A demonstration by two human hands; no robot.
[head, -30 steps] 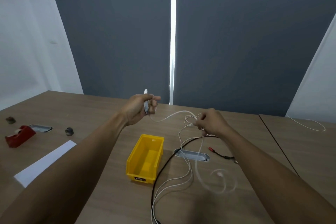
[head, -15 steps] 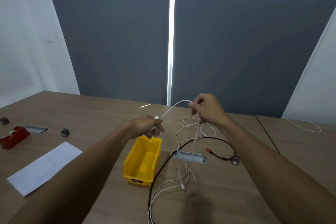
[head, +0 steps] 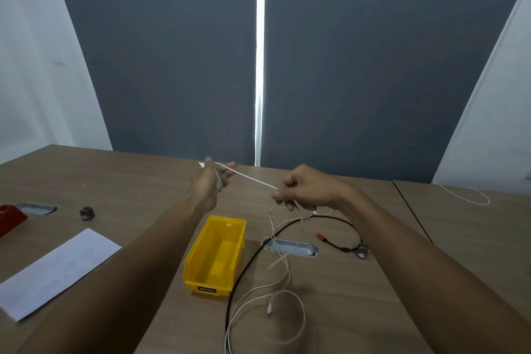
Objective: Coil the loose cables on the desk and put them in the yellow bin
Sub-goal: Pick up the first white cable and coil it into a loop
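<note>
white cable: the white cable is stretched taut in the air between both hands, above the far side of the desk. The rest hangs off the right hand and trails in loose loops across the desk, near and to the right of the bin.
left hand: the left hand has its fingers curled around a few turns of cable, with the plug end poking out on its far side. Looks like a small coil has been started there.
right hand: the right hand is closed, pinching the cable where the taut stretch ends.
bin: the bin sits mid-desk, between the arms, and has nothing in it as far as I can see.
progress: early, I'd say. One cable is partly wound and plenty of slack is left on the desk.
still to do: the black cable lies uncoiled beside the bin, and another thin white one sits far right on the next desk. Nothing is binned yet.
hard to see: I can't count the turns in the left hand. The white loops cross the black cable, so what's tangled with what is anyone's guess. The cables run off the near edge of the view.
</note>
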